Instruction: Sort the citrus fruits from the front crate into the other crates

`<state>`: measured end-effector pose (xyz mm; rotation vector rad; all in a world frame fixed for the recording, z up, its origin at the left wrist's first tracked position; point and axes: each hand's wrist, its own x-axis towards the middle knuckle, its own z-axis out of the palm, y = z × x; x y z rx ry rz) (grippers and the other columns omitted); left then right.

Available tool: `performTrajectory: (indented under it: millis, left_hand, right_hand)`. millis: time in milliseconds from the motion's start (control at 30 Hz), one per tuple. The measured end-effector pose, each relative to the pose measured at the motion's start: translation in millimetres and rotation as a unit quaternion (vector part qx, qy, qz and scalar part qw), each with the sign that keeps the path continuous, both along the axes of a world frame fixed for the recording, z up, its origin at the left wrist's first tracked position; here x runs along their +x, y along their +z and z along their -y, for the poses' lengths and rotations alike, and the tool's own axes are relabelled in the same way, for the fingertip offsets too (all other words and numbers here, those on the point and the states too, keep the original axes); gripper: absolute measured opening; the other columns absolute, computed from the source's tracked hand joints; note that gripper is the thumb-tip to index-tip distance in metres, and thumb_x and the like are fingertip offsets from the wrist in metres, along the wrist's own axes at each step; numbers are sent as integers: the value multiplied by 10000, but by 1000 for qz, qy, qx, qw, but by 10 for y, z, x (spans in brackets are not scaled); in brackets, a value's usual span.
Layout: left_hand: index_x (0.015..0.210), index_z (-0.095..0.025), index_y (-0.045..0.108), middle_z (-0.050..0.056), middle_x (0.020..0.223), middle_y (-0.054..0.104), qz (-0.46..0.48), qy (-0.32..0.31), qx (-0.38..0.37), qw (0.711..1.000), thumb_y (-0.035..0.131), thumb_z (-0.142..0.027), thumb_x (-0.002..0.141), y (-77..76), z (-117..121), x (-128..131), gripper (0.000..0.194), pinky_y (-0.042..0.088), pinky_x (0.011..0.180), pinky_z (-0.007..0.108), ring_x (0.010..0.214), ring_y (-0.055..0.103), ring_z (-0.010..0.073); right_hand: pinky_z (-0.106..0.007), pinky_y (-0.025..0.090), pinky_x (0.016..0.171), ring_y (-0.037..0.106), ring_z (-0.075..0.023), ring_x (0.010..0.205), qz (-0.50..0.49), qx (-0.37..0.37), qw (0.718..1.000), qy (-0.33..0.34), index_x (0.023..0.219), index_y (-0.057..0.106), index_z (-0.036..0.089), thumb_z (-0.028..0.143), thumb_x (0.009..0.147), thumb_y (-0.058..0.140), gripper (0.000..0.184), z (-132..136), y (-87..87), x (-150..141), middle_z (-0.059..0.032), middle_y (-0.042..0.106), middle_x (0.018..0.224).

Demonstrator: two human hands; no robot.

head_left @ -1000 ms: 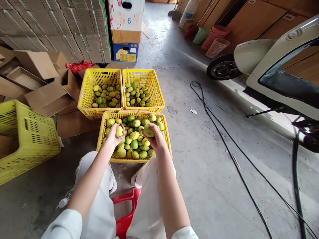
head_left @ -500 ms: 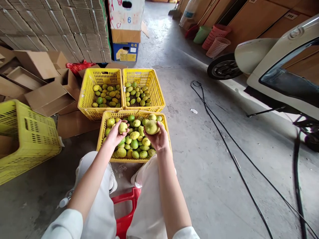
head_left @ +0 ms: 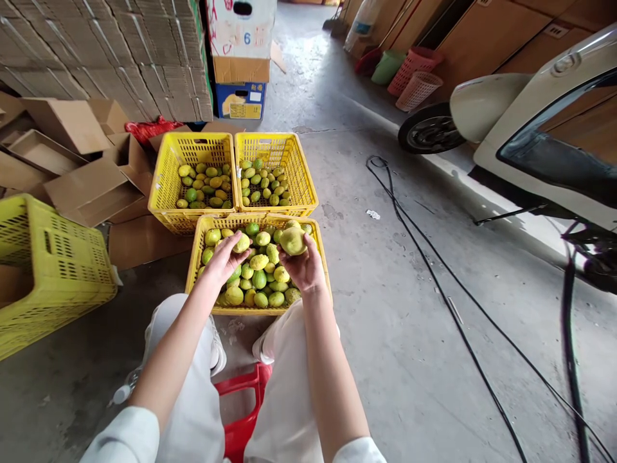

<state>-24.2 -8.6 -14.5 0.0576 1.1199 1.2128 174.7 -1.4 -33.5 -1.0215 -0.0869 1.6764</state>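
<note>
I sit on a red stool (head_left: 241, 411) over a yellow crate (head_left: 195, 257) heaped with yellow-green fruit (head_left: 260, 280). My left hand (head_left: 222, 260) grips one small yellow-green fruit (head_left: 241, 242) above the crate's left half. My right hand (head_left: 303, 267) is closed on a larger yellow fruit (head_left: 292, 240) above the crate's right half. Both hands hover just over the pile, a short gap between them.
Two more yellow crates (head_left: 164, 186) (head_left: 304, 180) partly filled with fruit stand side by side behind the near one. An upturned yellow crate (head_left: 53, 270) and cardboard boxes (head_left: 81, 186) lie left. Black cables (head_left: 434, 270) cross the floor right, near a parked scooter (head_left: 530, 128).
Both hands lifted their fruit from the pile and turned them. The left hand's fruit has shifted slightly forward and right; the right hand's fruit rose, then came back a little.
</note>
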Motion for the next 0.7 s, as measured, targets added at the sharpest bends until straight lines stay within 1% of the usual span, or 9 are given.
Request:
performTrajectory:
  millis: [33, 100, 167, 233, 300, 433, 533, 633, 700]
  left_hand:
    - [893, -171, 696, 78, 821, 747, -4, -4, -8, 1000, 769, -200, 1074, 13, -3, -9, 198, 529, 500, 159, 589, 640, 103]
    - [864, -168, 676, 40, 728, 676, 4, -14, -23, 1000, 759, -342, 1101, 59, -9, -26, 305, 390, 412, 138, 495, 517, 69]
    - [864, -164, 669, 19, 688, 625, 22, -19, -44, 999, 688, -419, 1135, 117, -12, -35, 372, 339, 394, 133, 476, 474, 62]
    - [881, -167, 667, 26, 702, 623, 31, -18, -71, 997, 581, -392, 1177, 164, -11, -28, 381, 366, 409, 126, 502, 502, 72]
    - [896, -183, 663, 36, 737, 640, 26, -12, -89, 996, 525, -306, 1186, 183, -8, -10, 344, 422, 437, 126, 548, 553, 89]
    - [933, -203, 679, 55, 815, 680, 24, -11, -93, 995, 562, -193, 1138, 144, -3, 19, 236, 477, 469, 151, 651, 657, 130]
    - [972, -201, 694, 78, 868, 707, 22, -8, -95, 995, 596, -170, 1099, 99, -6, 14, 163, 493, 491, 169, 737, 726, 167]
    - [1009, -194, 699, 62, 831, 689, 19, -2, -103, 995, 649, -140, 1041, 74, -15, -2, 81, 494, 488, 185, 709, 712, 177]
    - [1029, -189, 700, 48, 801, 675, 17, 1, -107, 994, 650, -125, 1026, 67, -21, -10, 81, 481, 479, 190, 651, 672, 165]
  right_hand:
    - [-331, 754, 751, 801, -226, 931, 1, -2, 1000, -5, 1063, 758, 278, 464, 930, 827, 239, 1, 5, 5, -31, 815, 1011]
    - [-356, 763, 753, 800, -226, 899, -2, 1, 1000, -19, 1039, 732, 279, 471, 895, 860, 272, 11, 29, 17, -22, 804, 980]
    - [-377, 771, 780, 828, -232, 918, -4, 19, 999, -27, 1043, 702, 289, 407, 830, 893, 309, 29, 69, 23, -9, 812, 1006]
    - [-344, 755, 754, 850, -232, 917, 2, 37, 999, -17, 1076, 682, 300, 332, 770, 895, 374, 50, 107, 20, 7, 817, 1026]
    - [-307, 725, 717, 852, -227, 885, 20, 43, 999, 4, 1113, 670, 308, 288, 737, 885, 434, 65, 127, 9, 21, 809, 1017]
    - [-325, 700, 705, 817, -223, 846, 80, 23, 995, 56, 1104, 659, 313, 269, 705, 897, 466, 70, 91, -19, 39, 772, 993]
    - [-327, 687, 696, 771, -215, 850, 127, 27, 989, 72, 1061, 658, 317, 323, 615, 956, 537, 64, 35, -39, 51, 738, 991]
    - [-327, 661, 673, 722, -222, 872, 211, 32, 974, 72, 1041, 684, 307, 410, 551, 981, 581, 61, -26, -44, 26, 716, 1014]
    - [-321, 627, 655, 679, -222, 868, 291, 42, 954, 65, 1023, 707, 292, 435, 555, 960, 551, 61, -75, -36, 7, 712, 1009]
